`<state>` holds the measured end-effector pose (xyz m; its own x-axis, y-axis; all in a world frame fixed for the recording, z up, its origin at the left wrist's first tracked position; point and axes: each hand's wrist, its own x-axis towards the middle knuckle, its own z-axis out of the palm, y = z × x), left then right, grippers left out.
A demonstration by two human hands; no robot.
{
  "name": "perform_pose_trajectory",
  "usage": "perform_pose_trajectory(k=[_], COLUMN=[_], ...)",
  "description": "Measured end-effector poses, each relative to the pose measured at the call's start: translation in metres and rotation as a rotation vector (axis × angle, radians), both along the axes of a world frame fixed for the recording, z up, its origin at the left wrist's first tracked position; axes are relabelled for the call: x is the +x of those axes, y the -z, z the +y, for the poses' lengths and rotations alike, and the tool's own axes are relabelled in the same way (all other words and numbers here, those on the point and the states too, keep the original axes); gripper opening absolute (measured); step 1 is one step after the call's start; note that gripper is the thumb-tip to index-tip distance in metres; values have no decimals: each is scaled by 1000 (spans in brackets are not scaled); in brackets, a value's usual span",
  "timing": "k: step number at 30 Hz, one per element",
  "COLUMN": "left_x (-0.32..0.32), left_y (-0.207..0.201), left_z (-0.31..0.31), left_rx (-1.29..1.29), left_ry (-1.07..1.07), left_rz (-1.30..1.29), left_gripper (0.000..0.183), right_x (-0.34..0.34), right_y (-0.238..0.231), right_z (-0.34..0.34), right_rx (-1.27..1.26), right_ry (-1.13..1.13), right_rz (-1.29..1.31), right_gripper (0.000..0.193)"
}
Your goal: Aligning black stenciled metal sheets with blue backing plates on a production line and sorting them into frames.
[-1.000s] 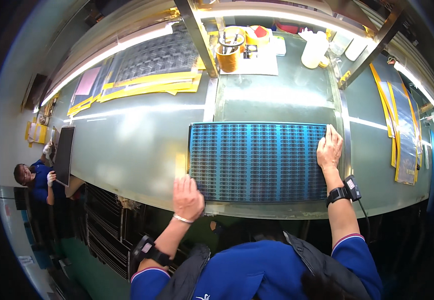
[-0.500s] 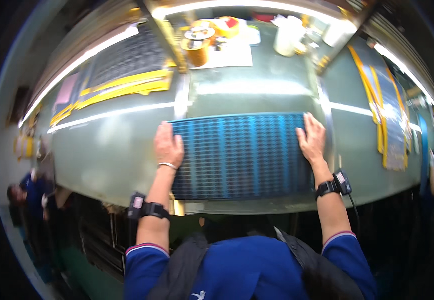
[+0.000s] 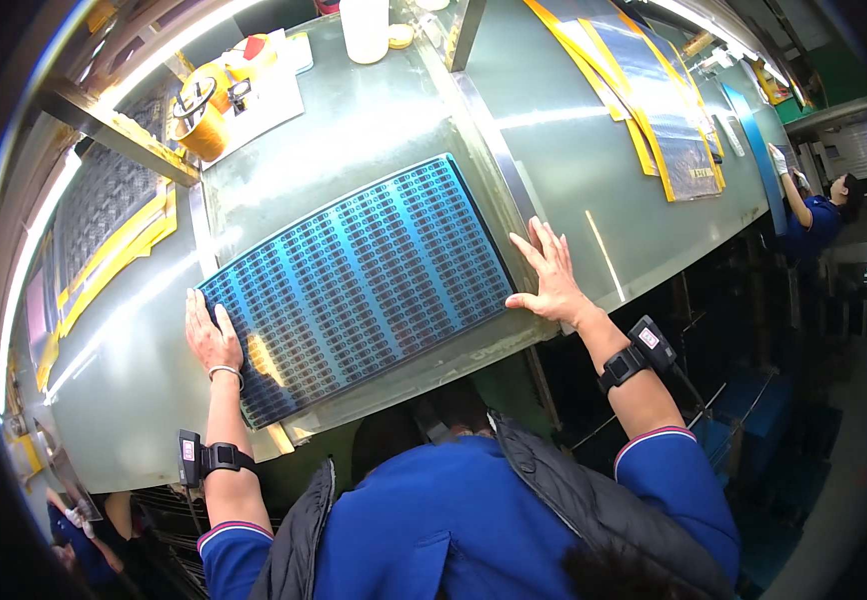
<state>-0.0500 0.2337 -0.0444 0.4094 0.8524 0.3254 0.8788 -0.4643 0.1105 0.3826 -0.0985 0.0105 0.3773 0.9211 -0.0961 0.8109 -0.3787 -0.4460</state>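
Note:
A blue rectangular panel (image 3: 354, 280) with rows of small dark repeated marks lies on the glassy grey-green table (image 3: 284, 215). My left hand (image 3: 212, 335) rests along the panel's left edge, fingers stretched and thumb over the edge. Beside the near right corner is my right hand (image 3: 552, 275), its fingers spread and nothing in them. The thumb of that hand reaches to the panel's edge, and whether it touches I cannot tell.
Yellow-edged clear sheets (image 3: 654, 110) lie to the right, and a dark yellow-edged stack (image 3: 114, 240) to the left. Tape rolls (image 3: 204, 130) and a white container (image 3: 365, 30) stand at the back. A metal post (image 3: 119, 135) rises at left. A co-worker (image 3: 819, 215) is at far right.
The view has tilted and turned to the right. My right hand has gone from the panel's far right corner to its near right corner, fingers now spread. My left hand stays at the left edge.

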Motion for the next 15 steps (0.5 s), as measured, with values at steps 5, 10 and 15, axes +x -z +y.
perform_pose_trajectory(k=[5,10,15], left_x=[1,-7,-8], left_y=[-12,-21,-14], left_z=[-5,-12,-5], left_rx=[-133,-164,-282], left_ry=[-65,-85,-47], left_rz=[154,266,-112], left_gripper=[62,69,62], right_x=[-71,-56,-5], right_y=[-22,-17,25], right_z=[47,140,136], right_rx=[59,59,81], right_ry=[-592,-358,-68], right_rz=[2,-183,-542], right_gripper=[76,57,65])
